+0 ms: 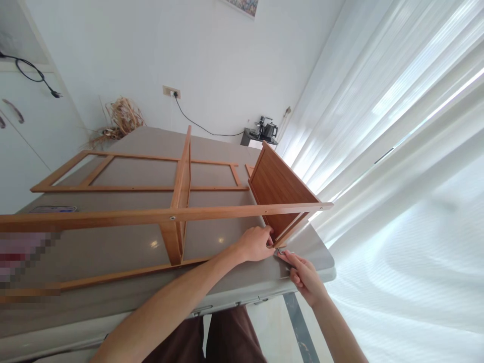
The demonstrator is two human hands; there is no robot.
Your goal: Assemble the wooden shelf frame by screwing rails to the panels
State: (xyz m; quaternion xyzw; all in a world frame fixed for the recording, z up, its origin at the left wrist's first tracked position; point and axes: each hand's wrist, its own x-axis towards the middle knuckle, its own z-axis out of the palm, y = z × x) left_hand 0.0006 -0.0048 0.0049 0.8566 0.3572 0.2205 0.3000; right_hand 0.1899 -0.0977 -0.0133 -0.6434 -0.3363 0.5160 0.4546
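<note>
Wooden panel (282, 184), stood on the worktop (227, 229), is gripped low by curled L hand (257, 243), prob. for steadiness, w/ small metal tool (281, 251) pinched in R hand (304, 277) at its corner.

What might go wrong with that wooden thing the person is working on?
The small metal tool in the right hand might slip and poke the left hand, because the fingers are close together at the same corner.

The wooden frame stands near the front edge of the table, so a hard push could perhaps tip it or slide it off.
</note>
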